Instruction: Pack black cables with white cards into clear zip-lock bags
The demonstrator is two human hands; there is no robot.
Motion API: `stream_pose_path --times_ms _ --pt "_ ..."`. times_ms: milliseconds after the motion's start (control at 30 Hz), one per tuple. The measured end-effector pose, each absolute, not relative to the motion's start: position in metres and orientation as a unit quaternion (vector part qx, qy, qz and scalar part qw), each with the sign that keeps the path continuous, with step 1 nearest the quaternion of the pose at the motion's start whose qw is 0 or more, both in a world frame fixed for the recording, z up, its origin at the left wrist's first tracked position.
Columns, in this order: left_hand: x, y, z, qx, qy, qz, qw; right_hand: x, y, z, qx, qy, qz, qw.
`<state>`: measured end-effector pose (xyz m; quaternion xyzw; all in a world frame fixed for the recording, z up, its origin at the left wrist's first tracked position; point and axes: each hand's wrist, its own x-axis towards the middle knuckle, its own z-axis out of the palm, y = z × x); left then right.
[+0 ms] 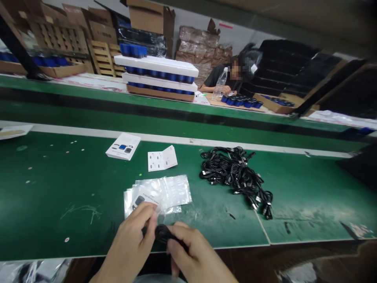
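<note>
My left grip [131,232] is nearly closed, thumb and forefinger pinching what looks like the near edge of a bagged card [146,199], which lies over a spread of clear bags [180,192] on the green surface [59,177]. My right grip [193,245] is curled around a coiled black cable [162,233], the rounded end of its loop poking out toward my left fingertips; whether they touch I cannot tell.

The cable is right by the near edge of the surface, so if my right fingers slackened, it could slip over that edge. I cannot see a tie on the coil, so a careless squeeze might let its loops spring apart. Its plugs are hidden in my palm; if 1 of them met the thin film at an angle, it could snag or tear it.

The clear bags overlap and look slippery. Tugging at 1 could drag others along, or bring up 2 together, and a sideways shove might push them into the folded leaflet [162,158] just beyond. To the right, the heap of black cables [232,169] is tangled enough that pulling 1 out carelessly could haul its neighbours with it.
</note>
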<state>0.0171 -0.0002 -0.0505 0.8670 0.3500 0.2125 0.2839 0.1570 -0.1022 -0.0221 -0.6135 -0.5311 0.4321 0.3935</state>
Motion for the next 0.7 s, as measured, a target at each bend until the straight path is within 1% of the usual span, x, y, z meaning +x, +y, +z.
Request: stream_pose_path --times_ms 100,200,300,367,467,533,600,633,700 --pt "0.015 -0.003 -0.054 0.874 0.346 0.210 0.267 0.145 -0.093 -0.033 -0.657 -0.508 0.405 0.384" --pt "0.012 -0.008 -0.055 0.893 0.328 0.217 0.221 0.144 -0.090 -0.038 -0.688 -0.502 0.363 0.379" --pt "0.011 -0.013 -0.054 0.908 0.303 0.230 0.179 0.147 -0.094 -0.035 -0.682 -0.514 0.345 0.390" --pt "0.010 -0.016 -0.053 0.913 0.289 0.237 0.164 0.150 -0.100 -0.032 -0.647 -0.536 0.370 0.397" --pt "0.009 -0.020 -0.053 0.914 0.276 0.247 0.162 0.158 -0.108 -0.027 -0.588 -0.535 0.457 0.399" --pt "0.009 -0.022 -0.053 0.909 0.282 0.256 0.168 0.163 -0.109 -0.027 -0.549 -0.480 0.537 0.424" --pt "0.010 -0.024 -0.052 0.910 0.279 0.257 0.169 0.164 -0.107 -0.030 -0.523 -0.393 0.596 0.466" --pt "0.010 -0.025 -0.051 0.912 0.274 0.256 0.164 0.164 -0.105 -0.033 -0.527 -0.349 0.606 0.483" --pt "0.010 -0.027 -0.049 0.921 0.256 0.253 0.151 0.161 -0.101 -0.038 -0.570 -0.292 0.583 0.500"
